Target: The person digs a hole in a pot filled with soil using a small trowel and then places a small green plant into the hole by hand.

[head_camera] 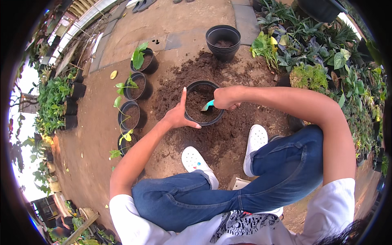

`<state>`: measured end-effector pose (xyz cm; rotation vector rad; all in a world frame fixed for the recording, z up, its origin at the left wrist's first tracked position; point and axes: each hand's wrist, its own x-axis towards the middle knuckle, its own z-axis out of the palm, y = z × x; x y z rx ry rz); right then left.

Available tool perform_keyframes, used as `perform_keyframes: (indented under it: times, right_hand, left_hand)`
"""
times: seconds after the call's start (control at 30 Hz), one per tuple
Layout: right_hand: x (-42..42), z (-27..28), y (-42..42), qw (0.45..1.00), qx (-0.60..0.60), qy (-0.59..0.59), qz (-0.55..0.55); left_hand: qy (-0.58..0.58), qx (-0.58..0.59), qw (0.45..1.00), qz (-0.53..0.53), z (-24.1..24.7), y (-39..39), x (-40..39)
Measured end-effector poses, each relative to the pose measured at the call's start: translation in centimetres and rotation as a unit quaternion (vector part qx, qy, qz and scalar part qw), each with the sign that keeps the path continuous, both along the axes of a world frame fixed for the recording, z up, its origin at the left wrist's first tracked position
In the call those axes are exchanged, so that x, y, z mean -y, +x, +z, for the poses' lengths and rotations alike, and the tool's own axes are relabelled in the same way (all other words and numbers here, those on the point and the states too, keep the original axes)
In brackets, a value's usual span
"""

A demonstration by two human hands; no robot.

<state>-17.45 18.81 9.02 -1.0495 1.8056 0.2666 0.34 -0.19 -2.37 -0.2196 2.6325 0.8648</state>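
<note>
A round black plastic plant pot (204, 121) with dark soil (196, 102) inside stands on the ground before me. My left hand (180, 115) spans the pot's left side, thumb and forefinger spread along the rim. My right hand (227, 97) is closed on a small trowel (208, 104) with a turquoise handle, most of which the hand hides. The trowel's blade rests on or in the soil in the pot. Loose dark soil (171, 88) lies on the ground around the pot.
Black pots with soil and leafy cuttings (131, 114) form a column on the left. A stack of black pots (223, 44) stands beyond the soil. Dense potted plants (309, 52) line the right side. White clogs (196, 160) are on my feet, near the soil.
</note>
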Motion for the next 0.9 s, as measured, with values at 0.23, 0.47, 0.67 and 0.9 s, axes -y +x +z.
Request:
perform_keyframes:
  times: [0.23,0.47,0.67,0.9]
  right_hand:
    - [1.9,1.5,-1.5,0.838,0.311,-0.031,-0.447]
    - [4.9,3.8,-3.9,0.722,0.43,-0.036,-0.54]
    - [4.3,3.2,-4.7,0.72,0.411,-0.047,-0.557]
    - [2.0,3.9,-3.8,0.961,0.154,-0.072,-0.217]
  left_hand:
    - [0.006,-0.006,1.0,0.003,0.4,0.4,0.2]
    - [0.035,0.03,0.999,0.014,2.3,0.0,-0.4]
    - [0.045,0.057,0.997,0.022,2.8,-0.2,-0.4]
    - [0.047,0.041,0.998,0.017,1.9,0.2,-0.2]
